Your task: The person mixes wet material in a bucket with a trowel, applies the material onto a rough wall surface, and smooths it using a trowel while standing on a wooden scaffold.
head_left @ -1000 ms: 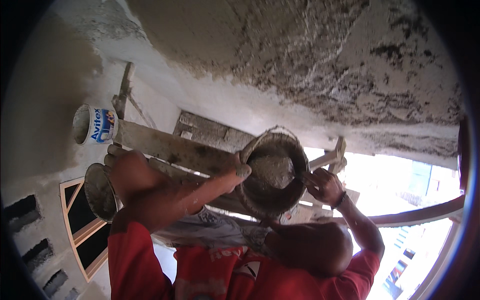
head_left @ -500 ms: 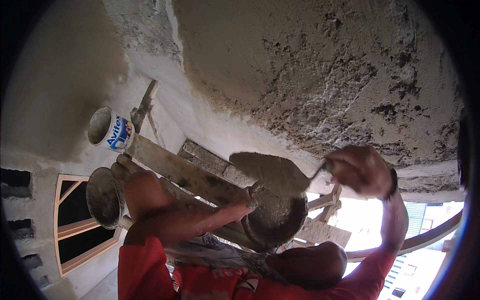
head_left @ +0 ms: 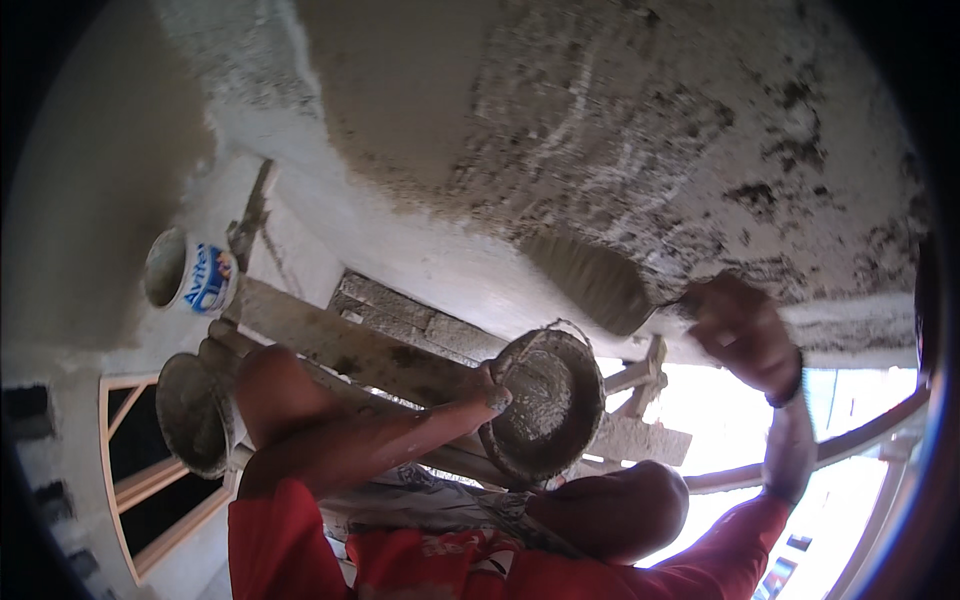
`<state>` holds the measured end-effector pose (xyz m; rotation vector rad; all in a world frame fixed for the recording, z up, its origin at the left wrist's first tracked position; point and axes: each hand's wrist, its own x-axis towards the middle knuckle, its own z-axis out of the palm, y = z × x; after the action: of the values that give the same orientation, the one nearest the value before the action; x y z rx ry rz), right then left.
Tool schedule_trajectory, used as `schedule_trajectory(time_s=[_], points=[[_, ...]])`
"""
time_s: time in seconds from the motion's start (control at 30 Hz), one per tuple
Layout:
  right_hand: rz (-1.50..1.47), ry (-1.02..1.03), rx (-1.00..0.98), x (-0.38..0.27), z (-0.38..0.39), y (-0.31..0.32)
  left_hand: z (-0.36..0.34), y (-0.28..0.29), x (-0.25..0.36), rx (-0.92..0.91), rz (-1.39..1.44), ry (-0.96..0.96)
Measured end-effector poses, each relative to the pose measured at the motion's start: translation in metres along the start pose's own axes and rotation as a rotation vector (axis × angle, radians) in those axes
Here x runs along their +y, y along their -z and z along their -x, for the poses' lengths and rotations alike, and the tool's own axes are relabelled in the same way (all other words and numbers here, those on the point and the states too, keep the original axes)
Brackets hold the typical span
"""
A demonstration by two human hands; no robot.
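Note:
My left hand (head_left: 490, 390) is closed over the near-left rim of a dark, mortar-smeared bucket (head_left: 584, 385). Wet grey mortar (head_left: 540, 390) shows inside it. In my right hand (head_left: 740, 325), slightly blurred, is the handle of a trowel (head_left: 590, 283). Its broad blade stands above and beyond the bucket, in front of the rough, patchy plaster surface (head_left: 640, 130). Motion smears the blade, and I cannot tell whether it touches that surface or carries mortar. A dark band circles my right wrist.
At the left, a white paint bucket (head_left: 208, 278) stands near wooden planks (head_left: 330, 325), with another mortar-stained bucket (head_left: 195, 415) below it. A wood-framed window opening (head_left: 150, 485) is at lower left. Rough timber supports (head_left: 640, 440) stand at right, before a bright opening.
The trowel has risen from over the bucket toward the rough surface, uncovering the mortar inside. My left hand keeps its hold on the rim. The whole view has shifted slightly.

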<state>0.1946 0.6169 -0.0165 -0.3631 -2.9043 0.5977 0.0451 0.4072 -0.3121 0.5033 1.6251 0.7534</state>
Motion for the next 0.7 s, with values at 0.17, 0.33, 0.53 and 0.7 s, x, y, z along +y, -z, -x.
schedule_trajectory(time_s=[0.17,0.33,0.53,0.7], points=[[0.588,-0.247,-0.273,0.01,0.087,-0.097,0.022,0.006,0.023,0.04,-0.012,-0.019],[0.48,-0.206,-0.377,0.044,0.15,-0.195,0.022,-0.009,0.029,0.008,0.055,-0.04],[0.204,-0.204,-0.339,0.036,0.165,-0.228,0.016,-0.012,0.021,0.078,-0.004,0.008],[0.017,-0.286,-0.131,0.028,0.166,-0.187,0.026,0.004,0.052,-0.004,0.052,0.236]])
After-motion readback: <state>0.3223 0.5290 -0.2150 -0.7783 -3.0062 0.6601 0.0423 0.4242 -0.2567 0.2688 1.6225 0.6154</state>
